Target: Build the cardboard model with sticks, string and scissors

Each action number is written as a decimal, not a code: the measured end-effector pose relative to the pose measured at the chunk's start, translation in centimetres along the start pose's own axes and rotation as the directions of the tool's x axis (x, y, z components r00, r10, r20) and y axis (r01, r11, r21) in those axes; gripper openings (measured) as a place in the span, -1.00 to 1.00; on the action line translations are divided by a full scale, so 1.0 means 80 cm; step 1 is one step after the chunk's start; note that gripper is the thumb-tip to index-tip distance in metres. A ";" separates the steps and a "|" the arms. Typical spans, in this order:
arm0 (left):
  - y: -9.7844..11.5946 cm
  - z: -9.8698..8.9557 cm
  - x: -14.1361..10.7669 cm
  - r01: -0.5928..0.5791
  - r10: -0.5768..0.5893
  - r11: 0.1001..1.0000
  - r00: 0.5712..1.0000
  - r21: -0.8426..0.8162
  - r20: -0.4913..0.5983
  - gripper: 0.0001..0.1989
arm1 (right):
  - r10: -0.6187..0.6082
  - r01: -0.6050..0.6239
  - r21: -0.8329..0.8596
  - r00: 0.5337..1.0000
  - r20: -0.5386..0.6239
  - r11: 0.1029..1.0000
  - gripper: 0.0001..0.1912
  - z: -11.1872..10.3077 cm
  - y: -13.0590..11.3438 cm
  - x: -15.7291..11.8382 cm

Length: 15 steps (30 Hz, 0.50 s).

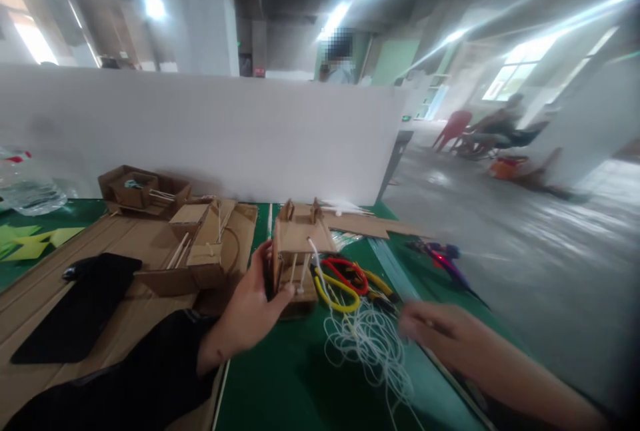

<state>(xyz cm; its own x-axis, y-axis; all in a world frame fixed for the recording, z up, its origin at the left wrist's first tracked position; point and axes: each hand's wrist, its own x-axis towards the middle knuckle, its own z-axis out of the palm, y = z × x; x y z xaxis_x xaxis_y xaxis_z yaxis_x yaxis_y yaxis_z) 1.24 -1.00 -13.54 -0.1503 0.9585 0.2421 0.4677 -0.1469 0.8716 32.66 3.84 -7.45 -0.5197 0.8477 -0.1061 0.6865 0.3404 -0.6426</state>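
Observation:
My left hand grips the left side of a small cardboard structure, its thumb by the thin sticks at the front. White string lies in a loose tangle on the green table, with one strand running up to the structure. Between structure and string are yellow-handled pliers and a red-handled tool. To the right of the tangle, my right hand is blurred, with its fingers curled; whatever they may hold is too smeared to make out.
Cardboard pieces and a black tablet-like slab lie at left, near a cardboard box, yellow-green papers and a plastic bottle. A white partition stands behind. A purple-red tool rests on the right.

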 end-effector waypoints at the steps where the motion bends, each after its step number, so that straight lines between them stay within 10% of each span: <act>1: -0.002 0.001 0.001 -0.001 0.001 1.000 1.000 -0.027 -0.007 -0.32 | -0.018 0.014 0.049 0.996 0.088 0.999 -0.58 0.008 -0.016 0.009; 4: -0.012 -0.001 -0.004 0.058 -0.063 0.987 0.998 -0.149 -0.031 -0.58 | -0.060 0.021 0.205 0.980 0.188 0.978 -0.53 0.029 -0.039 0.037; 10: -0.028 -0.009 -0.019 0.158 -0.168 0.959 0.985 -0.237 -0.024 -0.65 | -0.112 0.163 0.225 0.968 -0.226 0.961 -0.61 0.077 -0.006 0.090; 15: -0.032 -0.008 -0.030 0.200 -0.203 0.952 0.979 -0.231 0.011 -0.60 | -0.117 0.187 0.182 0.934 -0.337 0.965 -0.67 0.098 0.019 0.095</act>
<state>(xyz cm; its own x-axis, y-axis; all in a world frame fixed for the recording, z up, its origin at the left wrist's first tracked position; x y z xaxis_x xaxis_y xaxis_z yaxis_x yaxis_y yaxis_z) -0.18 -3.05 -16.05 -0.2328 0.9709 0.0556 0.2137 -0.0047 0.9769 25.76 7.57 -15.18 -0.3943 0.8892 0.2320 0.4730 0.4128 -0.7784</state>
